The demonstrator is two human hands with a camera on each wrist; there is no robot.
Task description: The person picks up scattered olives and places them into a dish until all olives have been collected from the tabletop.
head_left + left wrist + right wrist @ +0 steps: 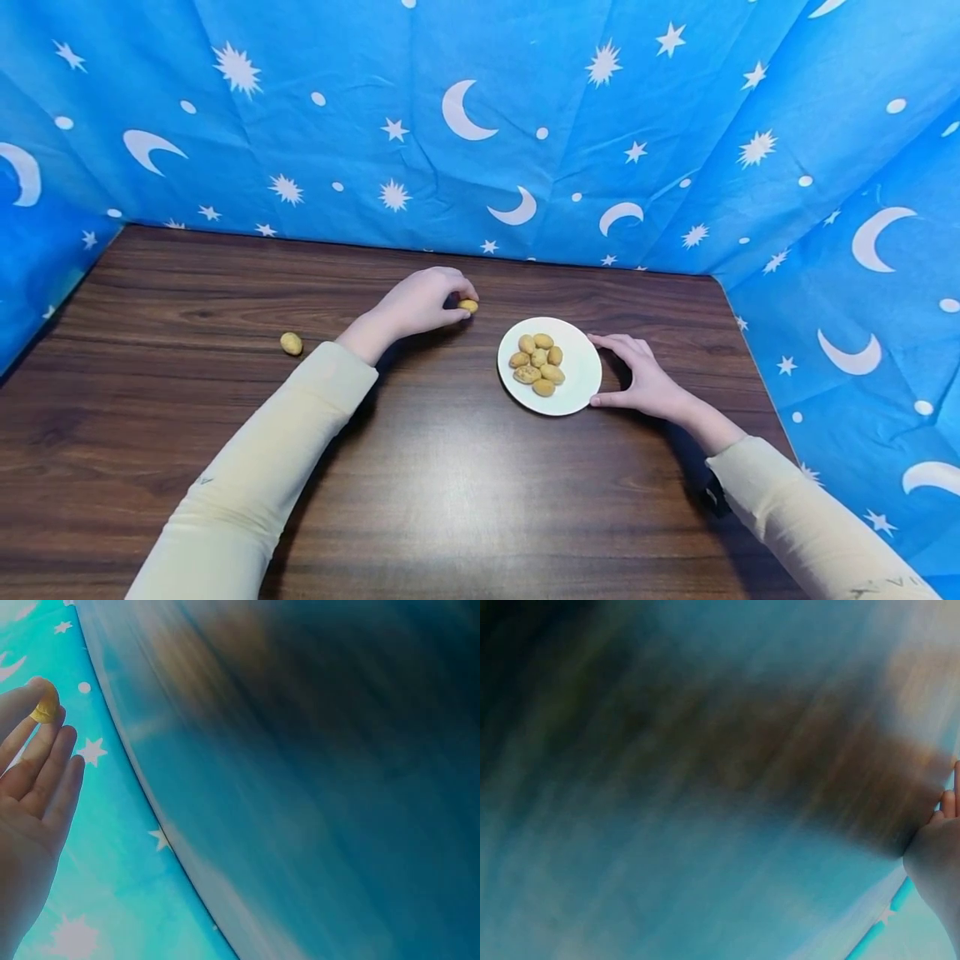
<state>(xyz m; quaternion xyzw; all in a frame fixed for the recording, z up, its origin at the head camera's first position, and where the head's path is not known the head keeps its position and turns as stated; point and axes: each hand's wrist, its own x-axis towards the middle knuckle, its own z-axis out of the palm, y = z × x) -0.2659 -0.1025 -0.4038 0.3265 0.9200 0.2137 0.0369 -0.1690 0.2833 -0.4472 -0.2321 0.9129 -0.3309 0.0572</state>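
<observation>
My left hand (420, 306) is over the back middle of the table, pinching a small yellow potato (468, 306) between thumb and fingertips. In the left wrist view that hand (41, 780) shows the potato (46, 705) at its fingertips, the other fingers extended. A white round plate (581, 379) lies to the right, bearing several small potatoes (539, 358) bunched toward its left side. My right hand (641, 379) holds the plate's right rim, thumb at the near side and fingers at the far side. Another potato (291, 343) sits alone left of my left forearm.
The dark wooden table (450, 483) ends at the back and right against a blue curtain (337, 125) with white moons and stars. In the right wrist view, the right hand (937, 851) shows only at the edge, and the tabletop is blurred.
</observation>
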